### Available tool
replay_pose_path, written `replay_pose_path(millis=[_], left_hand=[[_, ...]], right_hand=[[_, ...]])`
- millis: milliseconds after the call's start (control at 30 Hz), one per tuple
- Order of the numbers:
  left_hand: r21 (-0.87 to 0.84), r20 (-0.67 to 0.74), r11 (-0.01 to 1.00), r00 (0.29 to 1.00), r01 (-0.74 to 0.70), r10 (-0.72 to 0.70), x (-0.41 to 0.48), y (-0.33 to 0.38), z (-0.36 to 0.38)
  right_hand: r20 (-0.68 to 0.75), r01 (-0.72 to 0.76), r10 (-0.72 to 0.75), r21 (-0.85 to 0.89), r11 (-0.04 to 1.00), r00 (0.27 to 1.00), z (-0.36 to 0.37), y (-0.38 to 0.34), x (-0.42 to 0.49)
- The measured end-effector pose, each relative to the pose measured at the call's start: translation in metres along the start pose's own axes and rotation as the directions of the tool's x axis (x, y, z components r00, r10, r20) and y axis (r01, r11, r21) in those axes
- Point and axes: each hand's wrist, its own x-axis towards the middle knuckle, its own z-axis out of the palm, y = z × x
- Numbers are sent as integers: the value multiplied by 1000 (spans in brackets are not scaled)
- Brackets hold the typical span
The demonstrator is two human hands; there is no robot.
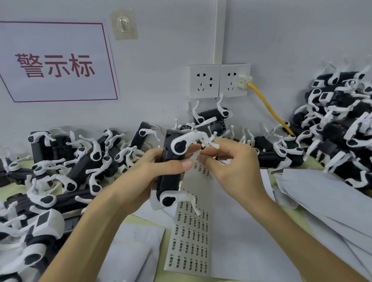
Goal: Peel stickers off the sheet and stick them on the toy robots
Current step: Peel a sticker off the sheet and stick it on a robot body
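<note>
Clasping toy robot [170,180] in left hand [149,172] grip, right hand [233,170] pinching sticker sheet [192,244] top just beside.

Left hand [158,164] curled in a grip, right hand [231,166] fingertips pinching just beside it, forearms bare

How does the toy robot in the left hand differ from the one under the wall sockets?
The held toy robot is gripped by the left hand in the air; the toy robot under the sockets lies untouched. The first stands on end, the second lies sideways. Both: black bodies, white legs.
</note>
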Motion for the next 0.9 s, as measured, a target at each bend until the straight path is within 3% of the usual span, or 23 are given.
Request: replay_pose_path(millis=[133, 400, 533, 700, 800, 900], left_hand=[[8, -24, 999, 999, 37, -37, 0, -1, -2], [-17, 48, 999, 998, -32, 33, 0, -1, -3], [-101, 62, 994, 998, -27, 34, 1, -1, -2], [-105, 53, 994, 999, -4, 9, 3, -2, -5], [-83, -10, 995, 998, 56, -57, 6, -3, -11], [-11, -174, 991, 976, 133, -132, 8, -6, -17]], right_hand=[[-19, 7, -8, -24, 1000, 1000, 1, 2, -2], [-19, 19, -20, -48, 999, 1000, 3, 1, -2], [-24, 81, -84, -108, 991, 996, 6, 2, -3], [42, 90, -86, -86, 992, 995, 7, 5, -3], [112, 72, -70, -10, 997, 991, 5, 3, -2], [181, -40, 24, 85, 996, 983, 1, 1, 1]])
